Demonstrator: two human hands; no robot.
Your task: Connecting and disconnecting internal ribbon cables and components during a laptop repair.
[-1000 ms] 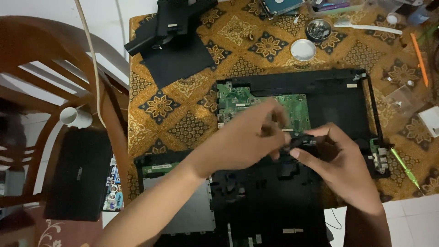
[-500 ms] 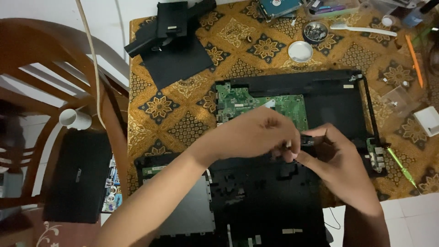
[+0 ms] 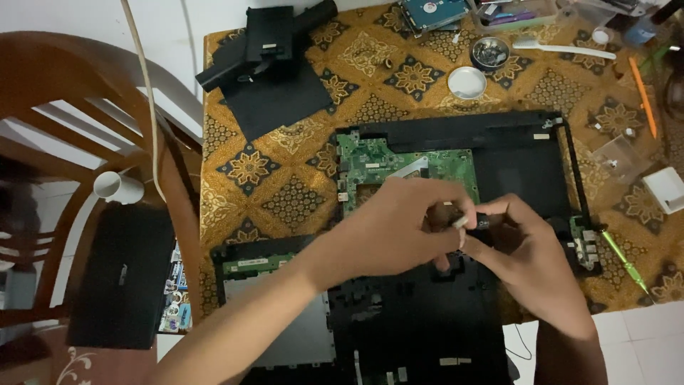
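Note:
My left hand (image 3: 399, 232) and my right hand (image 3: 531, 249) meet over an opened laptop base (image 3: 527, 153) with a green circuit board (image 3: 399, 167). Between the fingers of both hands is a small black part (image 3: 479, 219); my right hand grips it and my left hand pinches its left end. Below the hands lies a black laptop cover (image 3: 420, 321) with a grey touchpad panel (image 3: 285, 328).
On the patterned cloth (image 3: 263, 178) lie black plastic pieces (image 3: 274, 64), a hard drive (image 3: 431, 11), a white round lid (image 3: 467, 83), a small tin of screws (image 3: 490, 51), an orange tool (image 3: 643, 85) and a green screwdriver (image 3: 623, 260). A wooden chair (image 3: 85, 128) stands left.
The view has shifted slightly. Both hands stay together on the small black part, with the fingers turning it a little.

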